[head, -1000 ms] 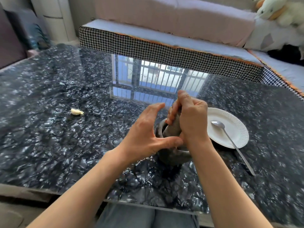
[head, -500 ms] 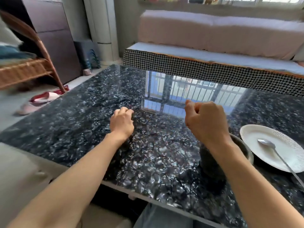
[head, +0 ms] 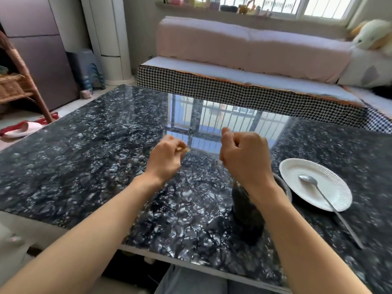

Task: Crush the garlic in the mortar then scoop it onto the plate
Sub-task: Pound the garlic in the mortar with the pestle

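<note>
My left hand (head: 167, 159) hovers over the table (head: 84, 166) and pinches a small pale piece of garlic (head: 184, 149) at its fingertips. My right hand (head: 244, 160) is curled in a fist, thumb on top, above and behind the dark stone mortar (head: 248, 211). My right wrist covers most of the mortar. The back of my hand hides the pestle in the fist. Right of the mortar sits a white paper plate (head: 297, 166) with a metal spoon (head: 308, 180) lying across it. The spoon's handle points toward me.
The table is dark, glossy and marbled, with its near edge at my lap. A houndstooth-edged bench (head: 233, 96) with a pink cushion runs along the far side. A wicker chair (head: 19, 85) and slippers (head: 21, 128) are on the floor to the left.
My left hand left the mortar, reached left to the garlic piece on the table and now pinches it, lifted. My right hand rose off the mortar, still in a fist. My view swung left.
</note>
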The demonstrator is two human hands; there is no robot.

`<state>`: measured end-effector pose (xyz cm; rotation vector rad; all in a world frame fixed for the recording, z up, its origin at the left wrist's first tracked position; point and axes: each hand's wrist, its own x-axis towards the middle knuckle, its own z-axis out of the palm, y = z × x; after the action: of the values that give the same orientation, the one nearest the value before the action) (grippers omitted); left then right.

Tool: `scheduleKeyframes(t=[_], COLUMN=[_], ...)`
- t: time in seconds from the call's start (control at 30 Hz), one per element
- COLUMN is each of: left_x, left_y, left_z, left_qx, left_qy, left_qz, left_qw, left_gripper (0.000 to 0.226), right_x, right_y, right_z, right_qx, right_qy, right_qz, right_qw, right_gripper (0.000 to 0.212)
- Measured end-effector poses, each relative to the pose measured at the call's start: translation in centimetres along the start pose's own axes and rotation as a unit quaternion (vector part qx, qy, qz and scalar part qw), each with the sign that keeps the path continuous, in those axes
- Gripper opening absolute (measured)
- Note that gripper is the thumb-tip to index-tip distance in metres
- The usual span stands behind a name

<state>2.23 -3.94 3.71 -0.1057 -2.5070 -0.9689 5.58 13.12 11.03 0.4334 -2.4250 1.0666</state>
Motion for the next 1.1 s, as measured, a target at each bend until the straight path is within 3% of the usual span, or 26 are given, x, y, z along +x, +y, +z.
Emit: scheduleKeyframes(t=[0.13,0.23,0.37,0.53,0.63,0.8,0.93,1.1], left_x=[-1.6,-2.8,-3.9,-4.7,-5.0,-5.4,-5.5,-5.6], left_y=[8.1,10.7,10.8,11.1,11.6,11.2,11.2,11.2], left_z=[1.2,3.3,6.1,6.3,6.3,7.0,7.3,7.2], left_qx=[-0.149,-0.188,-0.171,-0.131,-0.135,-0.115,-0.124,-0.143], left_qy=[-0.03,-0.067,-0.129,-0.229,-0.226,-0.196,-0.183,-0.172], left_qz=[0.149,0.194,0.176,0.1,0.095,0.101,0.086,0.081], left_qw=[0.977,0.961,0.961,0.959,0.96,0.969,0.972,0.971], left_gripper=[0.01,0.01,0.015,0.089,0.11,0.112,0.116,0.107], right_x=[0.1,-0.4,-1.1,-1.2,-1.0,-0.3,-1.5,-1.3], right_y=[1.9,3.5,5.2,6.4,6.5,6.0,6.9,7.7], right_z=[-2.8,-4.9,-5.9,-5.8,-5.4,-5.2,-2.4,-2.0], right_qx=[0.084,0.194,0.29,0.335,0.358,0.361,0.247,0.282], right_qy=[0.087,0.146,0.182,0.145,0.111,0.087,0.054,0.042], right_qz=[0.034,0.094,0.14,0.164,0.176,0.155,0.147,0.194], right_qw=[0.992,0.965,0.929,0.916,0.91,0.915,0.956,0.939], right_gripper=[0.059,0.059,0.063,0.064,0.064,0.061,0.056,0.058])
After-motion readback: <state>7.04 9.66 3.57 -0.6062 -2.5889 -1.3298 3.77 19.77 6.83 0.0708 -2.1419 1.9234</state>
